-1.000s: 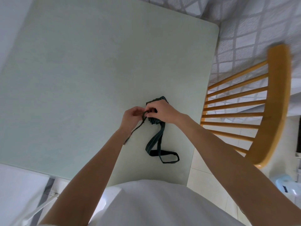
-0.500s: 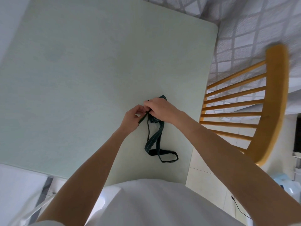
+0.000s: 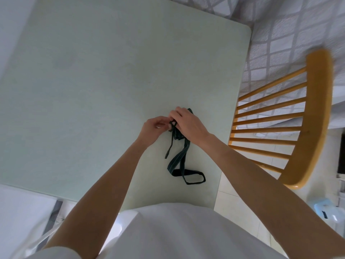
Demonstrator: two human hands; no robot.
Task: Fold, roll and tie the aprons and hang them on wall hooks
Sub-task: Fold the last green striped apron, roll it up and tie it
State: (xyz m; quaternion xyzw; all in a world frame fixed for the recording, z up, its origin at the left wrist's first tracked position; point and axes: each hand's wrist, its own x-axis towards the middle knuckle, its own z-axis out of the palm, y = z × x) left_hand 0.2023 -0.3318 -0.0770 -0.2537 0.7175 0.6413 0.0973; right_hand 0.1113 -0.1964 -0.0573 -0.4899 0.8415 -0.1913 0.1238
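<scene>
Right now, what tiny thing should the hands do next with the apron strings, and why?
Probably pull the knot snug: the left hand and right hand pinch the strings at the rolled apron, and a thin tie end hangs loose.

dark green pale-striped apron (image 3: 178,161), pale green table (image 3: 93,81), orange-yellow chair (image 3: 315,116)

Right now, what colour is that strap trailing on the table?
Dark green with thin pale stripes; the strap shows in the head view.
</scene>
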